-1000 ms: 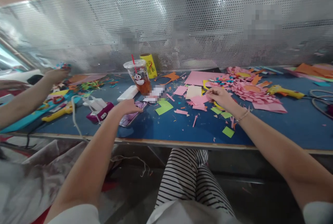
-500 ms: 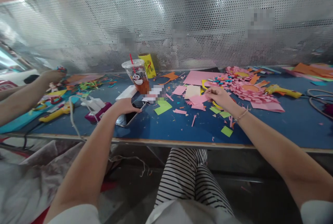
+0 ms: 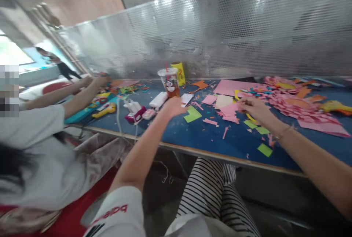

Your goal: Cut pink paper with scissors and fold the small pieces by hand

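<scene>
Fingers [image 3: 244, 102] of the right hand [image 3: 255, 109], to the right of the cup [image 3: 170, 81], pinch pink paper [image 3: 229, 109], while left hand [image 3: 175, 107] is before the cup, its grip I cannot tell.

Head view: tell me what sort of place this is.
Probably a craft workshop or makeshift craft corner: there's a long blue table, cut pink paper scattered across it, and what looks like a yellow glue gun.
</scene>
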The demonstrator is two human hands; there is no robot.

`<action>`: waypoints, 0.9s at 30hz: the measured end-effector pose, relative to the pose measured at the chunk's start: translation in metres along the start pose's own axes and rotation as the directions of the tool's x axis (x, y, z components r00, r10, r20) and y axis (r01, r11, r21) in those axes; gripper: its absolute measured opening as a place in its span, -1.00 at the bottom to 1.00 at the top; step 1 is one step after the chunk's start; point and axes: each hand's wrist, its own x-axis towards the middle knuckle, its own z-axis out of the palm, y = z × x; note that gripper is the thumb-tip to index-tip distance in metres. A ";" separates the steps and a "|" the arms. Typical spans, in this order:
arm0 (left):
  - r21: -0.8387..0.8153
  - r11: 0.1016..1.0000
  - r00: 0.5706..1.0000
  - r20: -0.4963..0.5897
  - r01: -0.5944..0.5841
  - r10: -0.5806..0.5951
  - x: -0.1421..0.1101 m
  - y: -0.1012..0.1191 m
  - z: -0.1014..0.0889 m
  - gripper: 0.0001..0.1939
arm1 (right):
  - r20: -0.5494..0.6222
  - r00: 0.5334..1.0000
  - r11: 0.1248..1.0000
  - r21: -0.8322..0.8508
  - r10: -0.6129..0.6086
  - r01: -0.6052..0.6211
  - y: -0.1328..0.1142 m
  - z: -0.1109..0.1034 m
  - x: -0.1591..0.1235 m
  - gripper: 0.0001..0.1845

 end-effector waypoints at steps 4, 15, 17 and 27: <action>-0.163 0.951 0.955 -0.188 -0.262 0.231 0.018 0.073 0.004 -0.48 | 0.120 0.992 0.998 0.028 0.047 -0.050 -0.018 0.008 0.004 -0.82; -0.527 0.691 0.861 -0.400 -0.496 0.313 0.078 0.137 0.053 -0.52 | -0.087 0.995 0.998 0.017 -0.051 0.053 -0.023 0.012 0.035 -0.75; -0.512 0.659 0.826 -0.446 -0.551 0.344 0.083 0.130 0.062 -0.54 | -0.085 0.995 0.988 0.144 -0.042 0.054 -0.010 0.011 0.038 -0.71; -0.452 0.662 0.787 -0.486 -0.598 0.379 0.084 0.118 0.078 -0.57 | -0.116 0.993 0.974 0.221 -0.033 0.058 0.008 0.015 0.029 -0.57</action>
